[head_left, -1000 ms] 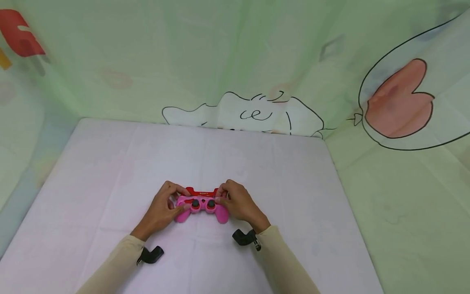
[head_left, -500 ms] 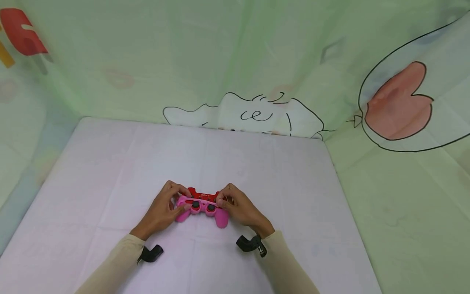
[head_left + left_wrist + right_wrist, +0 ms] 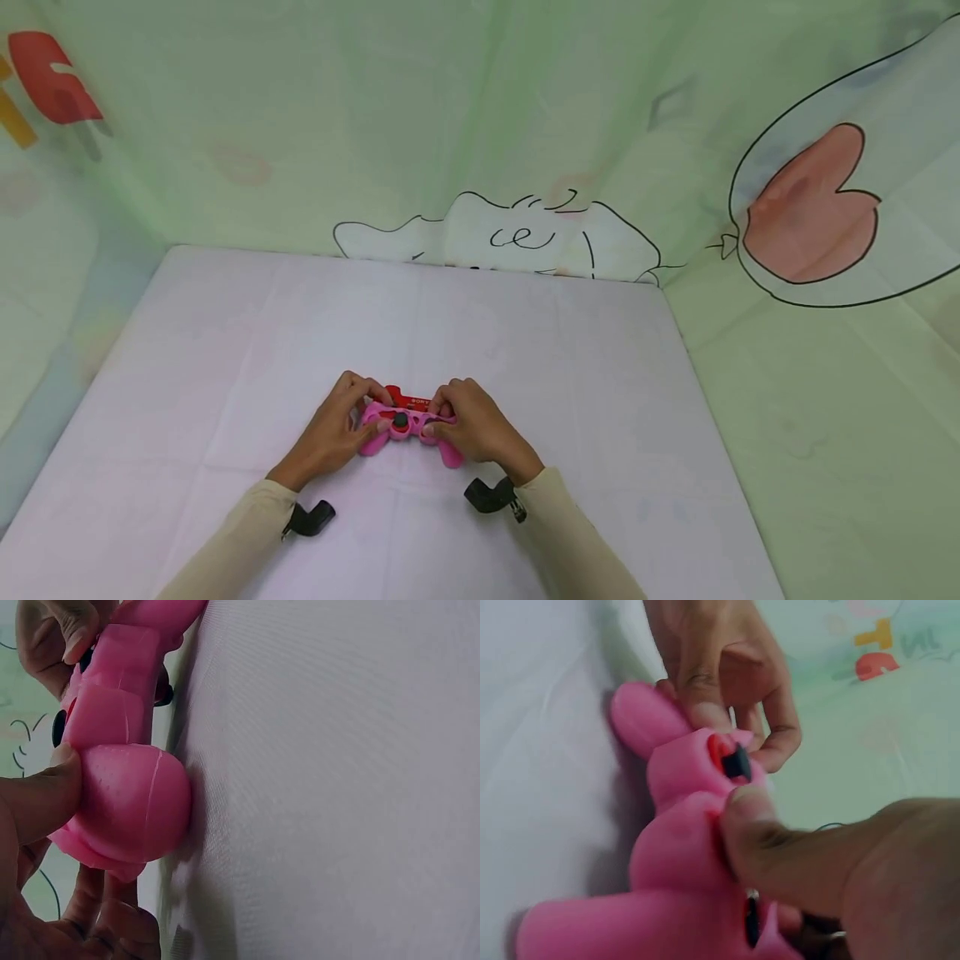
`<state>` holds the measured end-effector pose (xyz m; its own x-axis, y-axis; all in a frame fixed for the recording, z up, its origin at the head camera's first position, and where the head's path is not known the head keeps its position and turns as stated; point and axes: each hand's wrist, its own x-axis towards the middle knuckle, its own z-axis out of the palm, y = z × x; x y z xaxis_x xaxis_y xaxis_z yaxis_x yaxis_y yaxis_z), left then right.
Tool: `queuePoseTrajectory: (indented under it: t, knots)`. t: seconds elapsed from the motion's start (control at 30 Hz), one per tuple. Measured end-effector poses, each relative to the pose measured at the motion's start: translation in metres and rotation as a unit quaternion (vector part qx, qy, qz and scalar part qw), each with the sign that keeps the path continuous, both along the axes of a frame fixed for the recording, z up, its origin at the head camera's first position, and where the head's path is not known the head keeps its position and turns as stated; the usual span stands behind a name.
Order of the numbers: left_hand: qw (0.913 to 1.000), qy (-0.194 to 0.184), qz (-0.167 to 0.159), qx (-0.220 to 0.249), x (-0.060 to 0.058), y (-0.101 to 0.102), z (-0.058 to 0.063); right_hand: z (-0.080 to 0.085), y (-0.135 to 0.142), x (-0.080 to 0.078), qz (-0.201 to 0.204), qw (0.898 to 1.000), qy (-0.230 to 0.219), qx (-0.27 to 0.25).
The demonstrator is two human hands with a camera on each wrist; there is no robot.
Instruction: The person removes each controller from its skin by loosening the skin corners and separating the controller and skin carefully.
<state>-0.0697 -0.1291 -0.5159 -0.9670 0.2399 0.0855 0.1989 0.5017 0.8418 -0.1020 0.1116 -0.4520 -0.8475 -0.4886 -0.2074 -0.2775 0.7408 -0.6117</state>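
Observation:
A red game controller (image 3: 416,403) lies on the table, partly covered by a pink rubbery sleeve (image 3: 450,454). Its back edge, with white lettering, is bare. One black thumbstick (image 3: 401,420) pokes through the sleeve; my right thumb hides the other in the head view. My left hand (image 3: 330,433) grips the left end, thumb on the front and fingers behind. With my right hand (image 3: 483,425) I pinch the sleeve near the right thumbstick. In the left wrist view the sleeve's rounded handle (image 3: 139,802) sits beside my left thumb. The right wrist view shows my right thumb (image 3: 754,817) pressing the sleeve.
A white cloth covers the table (image 3: 585,358). Behind and beside it hang pale green printed curtains (image 3: 315,125). Each forearm wears a black wrist camera, the left one (image 3: 311,518) and the right one (image 3: 491,495).
My right hand first shifted slightly outward, pulling the sleeve's right side, then came back inward over the right thumbstick. My left hand keeps its hold. The controller is turned slightly.

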Motion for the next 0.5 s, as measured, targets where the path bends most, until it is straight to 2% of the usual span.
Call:
queuePoseTrajectory:
  t: [0.2,0.33,0.5]
  knots:
    - [0.9999,-0.006,-0.007,-0.004,0.002,-0.0029,-0.0004,0.0082,-0.0044,-0.0053,0.018,0.999,-0.039,-0.006]
    - [0.9999,-0.008,-0.006,-0.002,0.0032,-0.0034,0.0007,0.0108,-0.0068,-0.0078,0.024,0.999,-0.047,-0.003]
    - [0.9999,-0.008,-0.009,0.003,0.0037,-0.0042,0.0006,0.0092,-0.0091,-0.0069,0.003,0.998,-0.055,-0.005]
